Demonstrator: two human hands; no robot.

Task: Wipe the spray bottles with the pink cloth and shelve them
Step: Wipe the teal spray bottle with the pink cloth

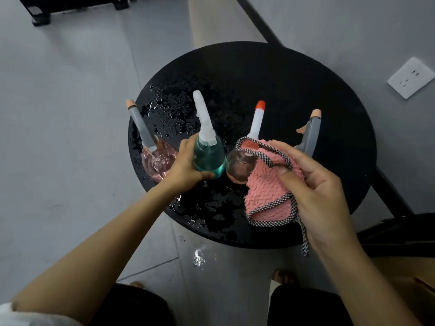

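Left hand (186,165) is wrapping its curled fingers around the teal bottle (208,158) mid-frame, which is holding blue-green liquid. Right hand (315,184) is clutching the bunched cloth (266,191) right of centre, draping it against the red-tipped bottle (237,165) of pinkish liquid. Pink bottle (156,163) is standing at left. Fourth bottle (312,135) is peeking out behind the right hand, contents hidden. All are sitting on the wet table (282,78).

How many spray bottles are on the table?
4, in a row: pink bottle far left, teal bottle in the left hand, red-tipped bottle partly behind the pink cloth, far-right bottle mostly hidden by the right hand.
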